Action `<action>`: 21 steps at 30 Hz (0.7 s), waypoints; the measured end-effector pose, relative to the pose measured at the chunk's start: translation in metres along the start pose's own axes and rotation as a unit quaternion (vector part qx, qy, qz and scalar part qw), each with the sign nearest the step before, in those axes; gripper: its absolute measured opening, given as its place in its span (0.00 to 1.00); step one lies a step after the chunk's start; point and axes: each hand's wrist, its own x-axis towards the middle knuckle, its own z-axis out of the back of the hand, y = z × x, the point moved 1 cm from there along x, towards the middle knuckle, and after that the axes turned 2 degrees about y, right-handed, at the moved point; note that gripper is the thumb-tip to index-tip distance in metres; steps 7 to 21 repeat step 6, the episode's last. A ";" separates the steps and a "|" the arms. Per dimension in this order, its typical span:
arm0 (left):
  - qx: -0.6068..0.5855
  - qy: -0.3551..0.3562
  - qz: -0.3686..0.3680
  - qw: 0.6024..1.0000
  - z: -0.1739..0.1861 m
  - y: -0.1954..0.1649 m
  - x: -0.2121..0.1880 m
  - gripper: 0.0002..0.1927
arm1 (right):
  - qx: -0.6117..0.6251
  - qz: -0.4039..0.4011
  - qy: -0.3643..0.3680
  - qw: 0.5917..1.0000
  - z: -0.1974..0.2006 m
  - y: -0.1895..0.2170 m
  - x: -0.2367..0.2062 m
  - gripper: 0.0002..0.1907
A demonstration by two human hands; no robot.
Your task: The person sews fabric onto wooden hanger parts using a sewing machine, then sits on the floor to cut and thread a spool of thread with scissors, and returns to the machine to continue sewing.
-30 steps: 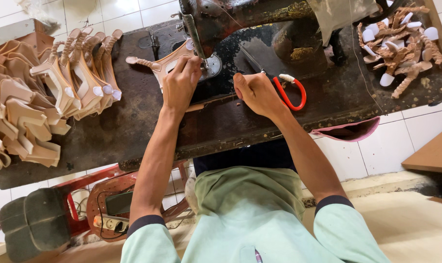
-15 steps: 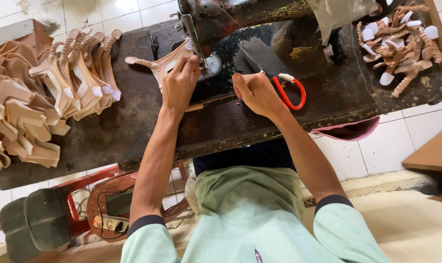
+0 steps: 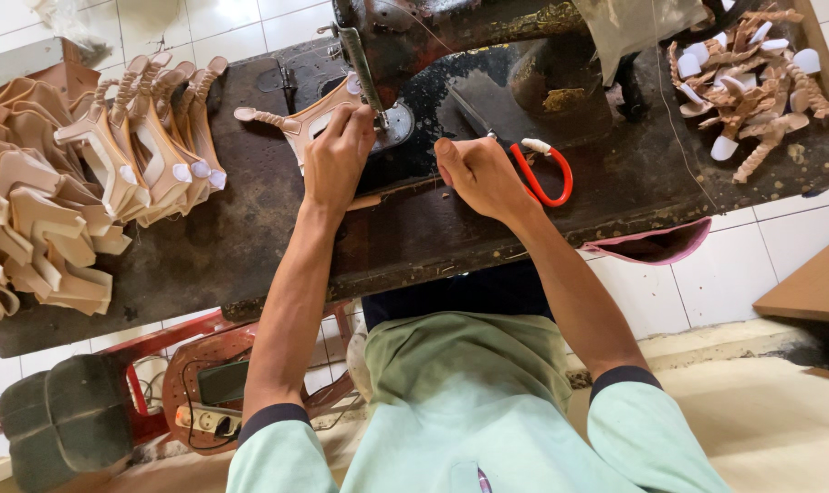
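A: Nearest the body, under the tabletop's near edge: a red plastic stool (image 3: 204,365) with a power strip (image 3: 209,420) on it, at the near left corner.

B: Noted. On the tabletop (image 3: 195,246) itself?

A: Dark and worn. Left hand (image 3: 337,155) lies on a tan sandal strap piece (image 3: 291,123), fingers curled together and pressing it flat just beside the needle of the sewing machine (image 3: 451,27). The strap's braided end points toward the left edge.

B: Right hand?

A: Right hand (image 3: 478,173) sits near the middle, fingers curled shut in a loose fist; whether its grip clamps anything, I cannot tell. Red-handled scissors (image 3: 547,169) lie touching it on the right side.

B: Stock?

A: Left edge: a stack of tan strap pieces (image 3: 58,192), some standing in a row, some spilling over the edge. Far right corner: a heap of braided straps with white tips (image 3: 748,73).

B: Farthest?

A: The machine's old black body along the far edge.
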 end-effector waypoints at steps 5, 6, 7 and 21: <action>0.009 -0.010 -0.003 1.000 0.002 -0.001 0.000 0.11 | 0.000 0.006 -0.004 1.000 0.000 0.001 0.001 0.43; 0.011 -0.009 -0.002 1.000 0.002 -0.001 0.000 0.11 | -0.002 0.005 -0.004 1.000 0.001 0.002 0.001 0.43; 0.011 -0.009 -0.002 1.000 0.002 -0.001 0.000 0.11 | -0.002 0.005 -0.004 1.000 0.001 0.002 0.001 0.43; 0.011 -0.009 -0.002 1.000 0.002 -0.001 0.000 0.11 | -0.002 0.005 -0.004 1.000 0.001 0.002 0.001 0.43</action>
